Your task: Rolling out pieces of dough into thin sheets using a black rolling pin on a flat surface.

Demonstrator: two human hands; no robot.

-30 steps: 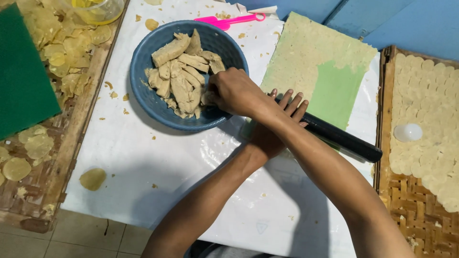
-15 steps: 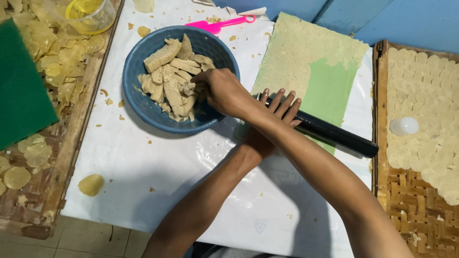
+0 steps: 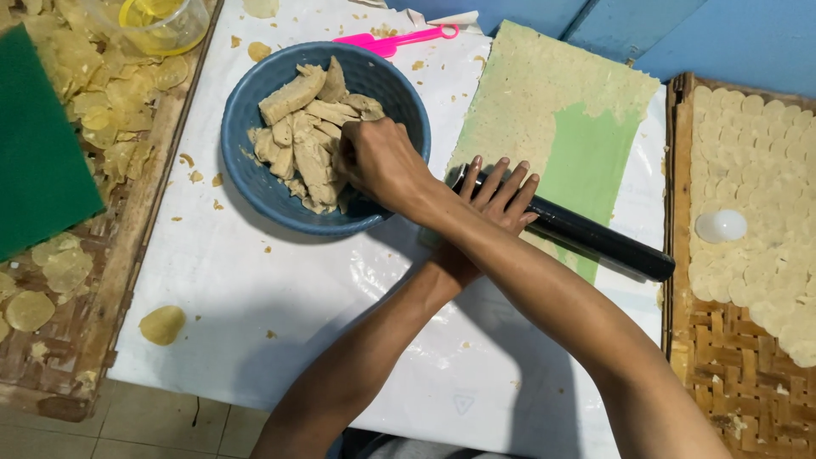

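A: Head view, arms crossed at the forearms. Right hand (image 3: 378, 161) is inside the blue bowl (image 3: 255, 174), fingers curled down onto the dough pieces (image 3: 302, 127), seemingly gripping one; the grip itself is hidden under the knuckles.

B: Left hand?

A: Left hand (image 3: 493, 200) lies on the black rolling pin (image 3: 586, 234), fingers spread and nearly flat on top, pressing on it, not wrapped round it. Pin sits across the rolled dough sheet (image 3: 544, 93) on its green mat (image 3: 586, 166).

B: What differs from a second ago?

A: Not much in the hands. Right hand sat at the bowl's right edge a second ago; now it's further in, over the pile. Left hand stayed on the pin's left end. Camera shifted a bit, so the bowl sits lower in frame.

B: Surroundings?

A: Bowl is on the white sheet (image 3: 255, 289), just left of the mat. Pink plastic scraper (image 3: 408, 38) behind the bowl. Woven tray (image 3: 731, 374) to the right carries cut dough rounds (image 3: 765, 178) and a small white cutter (image 3: 721, 226). Left tray holds thin scraps (image 3: 110, 93), a green board (image 3: 38, 153) and a yellow cup (image 3: 161, 21).
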